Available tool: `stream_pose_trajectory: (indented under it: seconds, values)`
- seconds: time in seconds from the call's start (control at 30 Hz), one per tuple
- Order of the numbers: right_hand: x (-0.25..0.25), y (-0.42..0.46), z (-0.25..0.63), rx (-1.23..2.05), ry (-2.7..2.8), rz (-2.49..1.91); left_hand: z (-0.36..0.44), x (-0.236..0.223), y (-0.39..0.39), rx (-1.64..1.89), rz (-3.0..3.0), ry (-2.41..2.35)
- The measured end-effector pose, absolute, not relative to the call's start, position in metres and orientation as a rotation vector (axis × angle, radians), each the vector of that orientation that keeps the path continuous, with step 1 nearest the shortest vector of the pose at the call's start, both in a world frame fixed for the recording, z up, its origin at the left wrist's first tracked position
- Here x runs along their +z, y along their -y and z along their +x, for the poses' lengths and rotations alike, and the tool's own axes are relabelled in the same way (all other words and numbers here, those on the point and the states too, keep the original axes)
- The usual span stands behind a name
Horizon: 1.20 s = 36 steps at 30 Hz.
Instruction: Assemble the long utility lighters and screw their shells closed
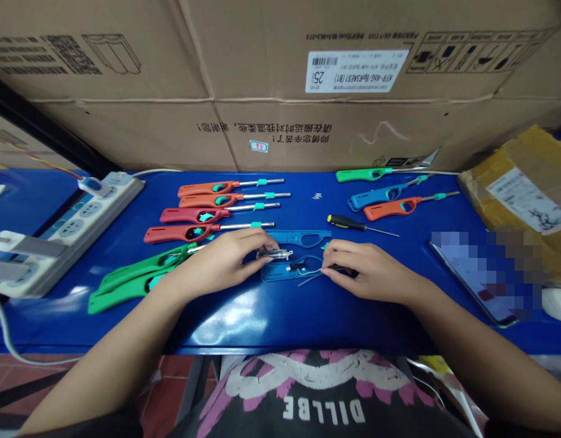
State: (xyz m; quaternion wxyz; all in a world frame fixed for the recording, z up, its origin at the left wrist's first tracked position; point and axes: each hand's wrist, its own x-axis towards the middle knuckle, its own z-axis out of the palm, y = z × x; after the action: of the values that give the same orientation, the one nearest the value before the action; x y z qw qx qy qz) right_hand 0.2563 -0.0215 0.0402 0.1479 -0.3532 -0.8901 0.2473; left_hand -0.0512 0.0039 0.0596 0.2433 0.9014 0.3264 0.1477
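Note:
My left hand [237, 258] pinches a small clear fuel tank [279, 254] between thumb and fingers. Just below it lies one half of a blue lighter shell [271, 275], holding a black part [298, 267] with a thin pale wire. The other blue shell half [302, 238] rests behind, its inside facing up. My right hand [364, 267] is closed at the right end of the lower half, its fingertips at the wire; something dark is partly hidden beneath its fingers. A thin metal rod [310, 280] shows beside that shell half.
Several orange, red and green lighters [202, 215] lie on the left. More lighters [392, 210] and a yellow-black screwdriver [347, 222] are at back right, tiny screws [316, 196] between. A power strip [75, 234], phone [471, 280], taped parcel [519, 201] and large carton [262, 73] surround the blue table [244, 328].

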Motion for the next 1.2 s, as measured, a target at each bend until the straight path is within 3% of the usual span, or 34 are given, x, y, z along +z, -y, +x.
stream_pose_trajectory:
  seconds: [0.33, 0.8, 1.2]
  values:
    - [0.037, 0.019, 0.257, 0.581, 2.627, -1.062, -0.055, 0.064, -0.001, 0.186, 2.447, -0.792]
    - [0.038, 0.018, 0.261, 0.608, 2.696, -1.069, -0.062, 0.060, -0.008, 0.121, 2.566, -1.037]
    - [0.039, 0.012, 0.275, 0.247, 2.511, -1.545, -0.030, 0.042, 0.006, 0.440, 2.719, -0.882]
